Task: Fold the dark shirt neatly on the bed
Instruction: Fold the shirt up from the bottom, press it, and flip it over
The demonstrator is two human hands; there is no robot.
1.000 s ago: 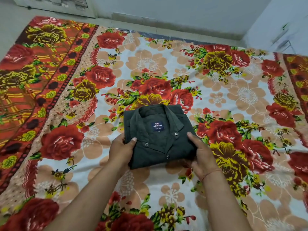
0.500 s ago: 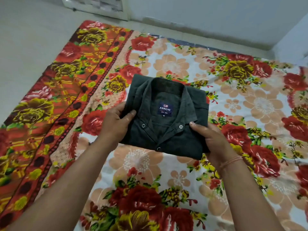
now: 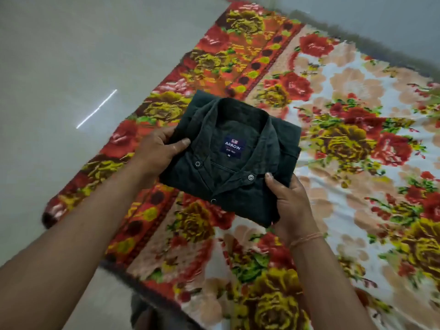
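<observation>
The dark shirt [image 3: 240, 148] is folded into a compact rectangle, collar and blue label facing up, snap buttons showing. It is held in the air above the left part of the bed. My left hand [image 3: 157, 152] grips its left edge, thumb on top and fingers underneath. My right hand [image 3: 289, 201] grips the near right corner the same way, thumb pressing on top by a snap button. A thin thread band circles my right wrist.
The bed is covered by a floral sheet [image 3: 357, 163] in red, yellow and peach, with an orange border [image 3: 238, 58] along its left side. Bare grey floor [image 3: 71, 67] lies to the left of the bed. A wall runs along the far edge.
Both hands have lifted the folded shirt off the sheet and carried it to the left, over the bed's orange border. The view has swung left toward the floor.
</observation>
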